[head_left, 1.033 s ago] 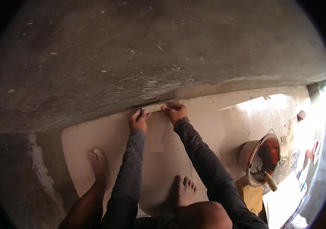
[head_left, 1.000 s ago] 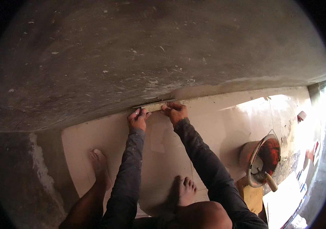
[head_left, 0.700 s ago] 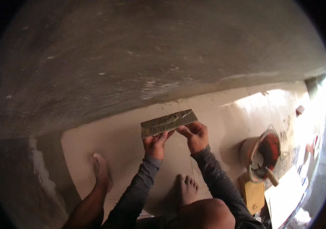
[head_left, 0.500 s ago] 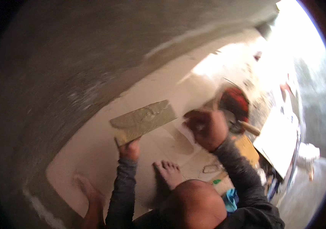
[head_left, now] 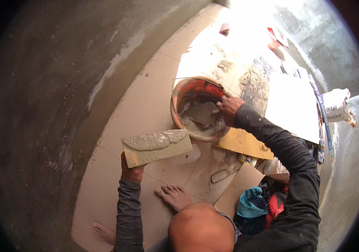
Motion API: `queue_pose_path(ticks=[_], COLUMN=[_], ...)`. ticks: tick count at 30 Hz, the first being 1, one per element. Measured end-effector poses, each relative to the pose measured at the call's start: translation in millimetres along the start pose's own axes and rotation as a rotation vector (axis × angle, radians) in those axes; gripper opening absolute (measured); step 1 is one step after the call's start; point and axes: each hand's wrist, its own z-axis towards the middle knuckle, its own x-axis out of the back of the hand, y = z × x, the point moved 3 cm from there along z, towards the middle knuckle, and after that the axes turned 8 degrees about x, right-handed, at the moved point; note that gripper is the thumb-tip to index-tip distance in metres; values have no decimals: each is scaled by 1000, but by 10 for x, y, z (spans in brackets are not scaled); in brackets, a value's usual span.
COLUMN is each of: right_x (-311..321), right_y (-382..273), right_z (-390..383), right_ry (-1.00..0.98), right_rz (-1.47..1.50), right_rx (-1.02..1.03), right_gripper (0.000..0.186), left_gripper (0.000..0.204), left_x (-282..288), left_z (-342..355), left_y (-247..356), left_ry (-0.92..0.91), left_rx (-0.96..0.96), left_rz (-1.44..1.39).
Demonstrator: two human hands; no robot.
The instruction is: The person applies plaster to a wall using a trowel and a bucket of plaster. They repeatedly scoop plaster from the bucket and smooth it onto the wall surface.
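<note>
Grasping the cut tile strip (head_left: pixel 167 156) at its left end from beneath with the left hand (head_left: pixel 132 173), leaving the other end jutting out rightward of those mostly hidden fingers, close to the bucket (head_left: pixel 174 105). Could tip or twist there, likely from so one-ended a hold under wet mortar (head_left: pixel 156 141) spread beyond the fingertips. Could also shed mortar onto the floor tiles (head_left: pixel 154 96) below if tilted. Reaching over the rim with the right hand (head_left: pixel 230 107), with fingers bent; cannot tell whether around a handle. Might bump strip against rim if brought inward.
</note>
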Motion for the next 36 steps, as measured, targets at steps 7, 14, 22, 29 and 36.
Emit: queue_pose_path(ticks=[7, 14, 22, 29, 36], right_x=[512, 523, 506, 547, 513], right_y=[-115, -286, -336, -385, -455], right_z=[273, 134, -80, 8, -63], right_ry=[-328, -229, -190, -342, -278], right_rz=[-291, -258, -65, 158, 262], right_rx=[65, 153, 32, -25, -39], right_gripper=[23, 20, 16, 29, 52], left_gripper=[59, 43, 28, 25, 25], left_x=[-71, -462, -528, -614, -541], left_z=[322, 450, 481, 534, 590], left_y=[-426, -516, -515, -415, -565], left_ry=[-108, -28, 15, -15, -48], left_rx=[257, 287, 249, 226, 341], left_rz=[649, 713, 686, 797, 570])
